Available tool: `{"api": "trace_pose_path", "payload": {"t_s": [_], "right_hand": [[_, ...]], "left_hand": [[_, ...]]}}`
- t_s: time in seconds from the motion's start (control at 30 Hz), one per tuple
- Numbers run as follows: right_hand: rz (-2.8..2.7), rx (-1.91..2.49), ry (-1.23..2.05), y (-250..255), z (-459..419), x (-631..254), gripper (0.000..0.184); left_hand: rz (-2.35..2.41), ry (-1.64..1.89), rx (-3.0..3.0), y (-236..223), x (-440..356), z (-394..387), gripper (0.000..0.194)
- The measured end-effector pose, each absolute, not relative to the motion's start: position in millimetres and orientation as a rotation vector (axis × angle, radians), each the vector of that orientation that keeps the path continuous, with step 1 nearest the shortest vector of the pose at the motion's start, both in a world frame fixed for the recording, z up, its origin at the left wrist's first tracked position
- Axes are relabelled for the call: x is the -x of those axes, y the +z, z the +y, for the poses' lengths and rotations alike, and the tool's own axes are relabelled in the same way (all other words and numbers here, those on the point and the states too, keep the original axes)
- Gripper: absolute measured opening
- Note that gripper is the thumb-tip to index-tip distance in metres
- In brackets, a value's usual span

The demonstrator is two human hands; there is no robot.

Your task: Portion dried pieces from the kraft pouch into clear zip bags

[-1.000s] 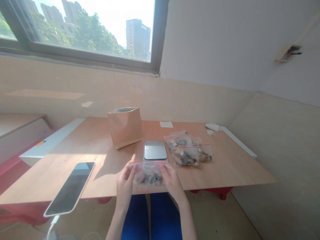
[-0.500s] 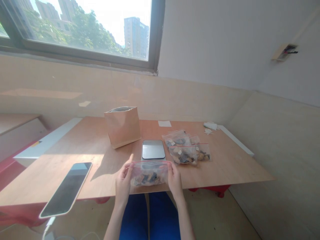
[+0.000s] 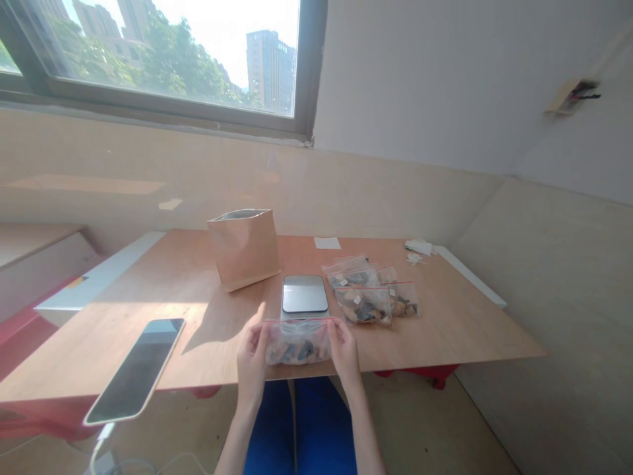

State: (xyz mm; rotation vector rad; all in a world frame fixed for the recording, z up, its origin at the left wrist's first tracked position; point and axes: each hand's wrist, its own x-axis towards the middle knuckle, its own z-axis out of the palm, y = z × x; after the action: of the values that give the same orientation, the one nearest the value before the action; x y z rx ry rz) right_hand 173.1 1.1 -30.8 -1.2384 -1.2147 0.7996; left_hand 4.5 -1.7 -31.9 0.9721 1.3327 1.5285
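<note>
A clear zip bag (image 3: 299, 348) with a red seal strip and dark and tan dried pieces inside lies at the table's front edge. My left hand (image 3: 253, 349) pinches the strip's left end, and my right hand (image 3: 343, 343) pinches its right end. Just behind the bag sits a flat digital scale (image 3: 305, 294) with a silver top; the bag hides its front part. Several similar filled zip bags (image 3: 366, 307) with small white labels lie in an overlapping pile to the right of the scale.
An open brown paper pouch (image 3: 246, 254) stands behind and left of the scale. A phone (image 3: 138, 369) on a charging cable is at the lower left, close to the camera. A white paper (image 3: 327, 243) lies near the wall, and crumpled scraps (image 3: 419, 248) lie at the back right.
My left hand has slid a little to the right along the bag's strip, its fingers now more curled. My right hand has stayed at the right end. The view has shifted slightly.
</note>
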Motion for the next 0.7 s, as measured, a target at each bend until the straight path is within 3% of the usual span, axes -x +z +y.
{"api": "trace_pose_path", "payload": {"t_s": [0.7], "right_hand": [[-1.135,1.185,0.902,-36.0,1.0,-168.4,0.025]], "left_hand": [[1.307,1.488,-0.975,-31.4,-1.2,-4.1,0.034]]}}
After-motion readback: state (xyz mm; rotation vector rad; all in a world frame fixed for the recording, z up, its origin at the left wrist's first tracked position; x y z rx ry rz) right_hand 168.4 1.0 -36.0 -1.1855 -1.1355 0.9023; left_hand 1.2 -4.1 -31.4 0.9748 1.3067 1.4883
